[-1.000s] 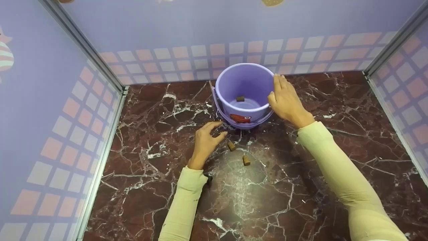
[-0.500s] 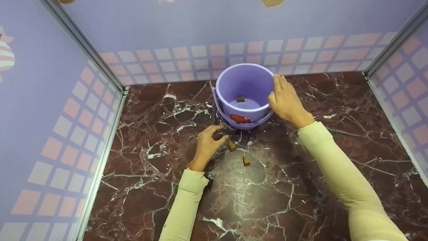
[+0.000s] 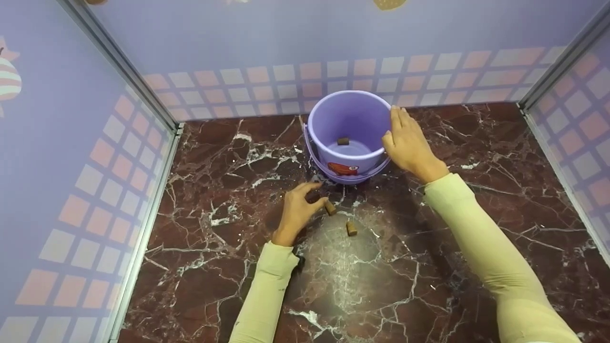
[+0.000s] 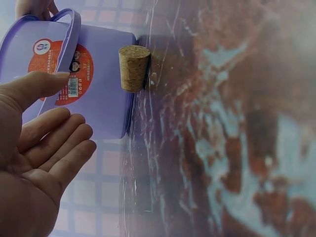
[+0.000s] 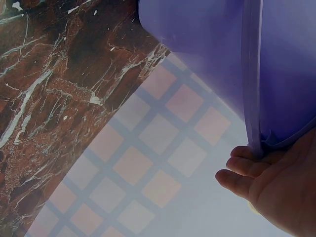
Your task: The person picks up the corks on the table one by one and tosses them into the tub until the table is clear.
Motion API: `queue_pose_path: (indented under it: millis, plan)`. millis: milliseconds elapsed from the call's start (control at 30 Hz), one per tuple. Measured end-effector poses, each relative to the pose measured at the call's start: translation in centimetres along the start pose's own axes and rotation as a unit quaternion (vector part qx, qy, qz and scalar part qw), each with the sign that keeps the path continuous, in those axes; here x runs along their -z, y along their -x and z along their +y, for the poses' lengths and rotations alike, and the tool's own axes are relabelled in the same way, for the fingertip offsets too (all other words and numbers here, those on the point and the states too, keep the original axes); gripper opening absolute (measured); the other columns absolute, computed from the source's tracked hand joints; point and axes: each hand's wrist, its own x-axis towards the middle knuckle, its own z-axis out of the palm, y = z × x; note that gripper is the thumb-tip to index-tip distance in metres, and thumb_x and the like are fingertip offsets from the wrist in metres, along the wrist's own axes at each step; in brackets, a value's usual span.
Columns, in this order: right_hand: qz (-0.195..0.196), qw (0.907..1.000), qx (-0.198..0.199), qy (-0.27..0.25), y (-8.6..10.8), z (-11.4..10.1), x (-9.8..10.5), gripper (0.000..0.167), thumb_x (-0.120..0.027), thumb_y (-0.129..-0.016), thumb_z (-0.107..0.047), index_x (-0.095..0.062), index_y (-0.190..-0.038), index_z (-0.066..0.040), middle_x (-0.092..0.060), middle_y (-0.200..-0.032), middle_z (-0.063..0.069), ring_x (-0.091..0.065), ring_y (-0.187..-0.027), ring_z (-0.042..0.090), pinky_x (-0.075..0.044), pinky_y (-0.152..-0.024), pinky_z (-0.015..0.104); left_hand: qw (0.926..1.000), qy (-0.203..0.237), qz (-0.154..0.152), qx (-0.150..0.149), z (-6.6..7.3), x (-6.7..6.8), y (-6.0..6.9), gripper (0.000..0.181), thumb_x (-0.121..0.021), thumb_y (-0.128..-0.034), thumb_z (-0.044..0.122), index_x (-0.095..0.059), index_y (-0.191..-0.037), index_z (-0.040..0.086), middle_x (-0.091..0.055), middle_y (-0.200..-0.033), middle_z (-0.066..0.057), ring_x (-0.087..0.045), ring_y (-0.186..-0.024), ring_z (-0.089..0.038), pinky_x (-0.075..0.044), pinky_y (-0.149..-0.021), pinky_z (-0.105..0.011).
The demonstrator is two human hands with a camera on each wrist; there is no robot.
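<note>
A purple bucket (image 3: 350,114) with a hoop handle stands upright on the floor, one cork stopper (image 3: 342,141) lying inside. My right hand (image 3: 411,143) holds its right rim; in the right wrist view the fingertips (image 5: 234,182) sit by the handle's joint. In front of the bucket, a second cork stopper (image 3: 330,208) is on the floor right beside the thumb of my left hand (image 3: 298,209). That hand's thumb and fingers are apart, with nothing between them in the left wrist view, where a tapered cork stopper (image 4: 134,69) stands out. Another cork stopper (image 3: 351,228) lies nearer me.
Dark red marbled floor (image 3: 214,267) spreads all around. Behind the bucket rises a lilac wall (image 3: 267,38) with pink and white squares. Side panels with metal edging (image 3: 143,209) bound the left and right.
My left hand has moved slightly right and toward me, up to the nearer-left cork stopper. The right hand and bucket have stayed in place.
</note>
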Motion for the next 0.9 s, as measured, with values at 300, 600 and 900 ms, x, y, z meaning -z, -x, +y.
queue_pose_path:
  millis: [300, 600, 900]
  plan:
    - [0.003, 1.0, 0.003, 0.001, 0.06, -0.04, -0.04, 0.07, -0.037, -0.105, -0.021, -0.017, -0.161, 0.017, -0.02, -0.166, 0.04, -0.016, -0.158, 0.05, -0.009, -0.131, 0.053, 0.9997, -0.004, -0.02, 0.015, -0.03, -0.12, 0.1, 0.038, -0.091, -0.0817, 0.007, -0.078, -0.115, -0.005, -0.077, -0.115, -0.018, -0.073, -0.11, -0.035, -0.057, -0.103, -0.041]
    - [0.007, 1.0, 0.005, -0.001, 0.05, -0.04, -0.05, 0.069, -0.036, -0.105, -0.018, -0.017, -0.16, 0.018, -0.021, -0.166, 0.04, -0.016, -0.157, 0.051, -0.01, -0.131, 0.053, 0.9985, -0.019, -0.049, 0.016, -0.35, -0.31, 0.17, 0.041, -0.091, -0.0828, 0.011, -0.077, -0.118, -0.006, -0.076, -0.117, -0.018, -0.072, -0.112, -0.037, -0.057, -0.102, -0.045]
    - [-0.003, 1.0, -0.006, -0.004, 0.1, -0.15, 0.08, 0.07, -0.038, -0.105, -0.02, -0.016, -0.162, 0.016, -0.018, -0.168, 0.038, -0.013, -0.159, 0.048, -0.007, -0.132, 0.052, 0.9974, -0.02, -0.063, 0.028, -0.67, -0.6, 0.27, 0.043, -0.091, -0.0835, 0.014, -0.076, -0.12, -0.005, -0.075, -0.12, -0.019, -0.072, -0.114, -0.037, -0.056, -0.104, -0.045]
